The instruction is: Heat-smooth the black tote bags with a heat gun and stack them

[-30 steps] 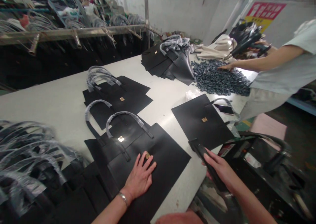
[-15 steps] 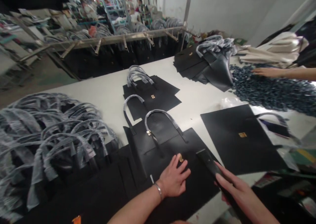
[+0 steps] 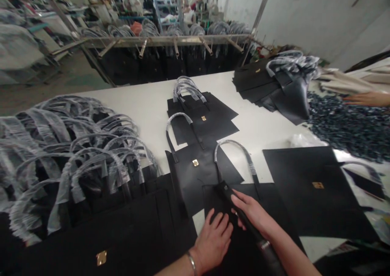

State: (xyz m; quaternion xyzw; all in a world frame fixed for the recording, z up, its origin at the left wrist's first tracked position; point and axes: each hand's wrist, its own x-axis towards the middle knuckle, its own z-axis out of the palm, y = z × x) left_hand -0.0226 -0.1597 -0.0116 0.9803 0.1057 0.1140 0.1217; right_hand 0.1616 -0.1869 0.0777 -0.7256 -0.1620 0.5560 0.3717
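Note:
My left hand (image 3: 213, 239), with a metal bangle at the wrist, lies fingers spread on a black bag panel (image 3: 282, 205). A handle (image 3: 236, 142) wrapped in clear film arches from this panel. My right hand (image 3: 251, 213) is closed around a long, black bar-like tool (image 3: 248, 227); its exact kind is unclear. The tool's flat tip is over the panel's upper edge, near the handle's left foot. Just beyond lies another black bag panel (image 3: 190, 186) with a gold clasp plate (image 3: 195, 162) and a wrapped handle.
Black bags with film-wrapped handles (image 3: 91, 162) crowd the left. More panels (image 3: 210, 105) lie ahead and a bag panel (image 3: 307, 186) on the right. Another person's hand (image 3: 367, 99) rests by a heap of small dark pieces (image 3: 344, 126). A metal rack (image 3: 170, 41) stands behind the table.
The tool has moved left to the handle's foot. My left hand has moved slightly down. The front handled panel has shifted right and nearer, uncovering a gold plate behind. The view has turned left.

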